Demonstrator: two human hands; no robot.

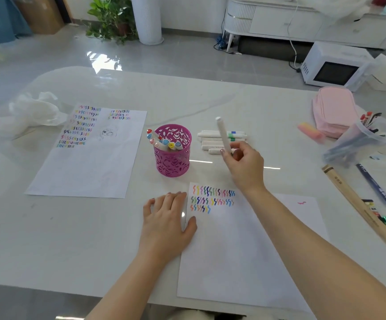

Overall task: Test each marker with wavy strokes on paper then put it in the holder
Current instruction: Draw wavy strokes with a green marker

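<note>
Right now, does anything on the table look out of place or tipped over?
The clear plastic cup near the pink pouch lies tipped on its side, pens poking from its mouth. One pink squiggle sits alone on the paper, apart from the rows.

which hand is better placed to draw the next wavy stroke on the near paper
Right. The right hand pinches a white marker, raised just beyond the near paper and its stroke rows. The left hand lies flat at that paper's left edge, holding nothing.
</note>
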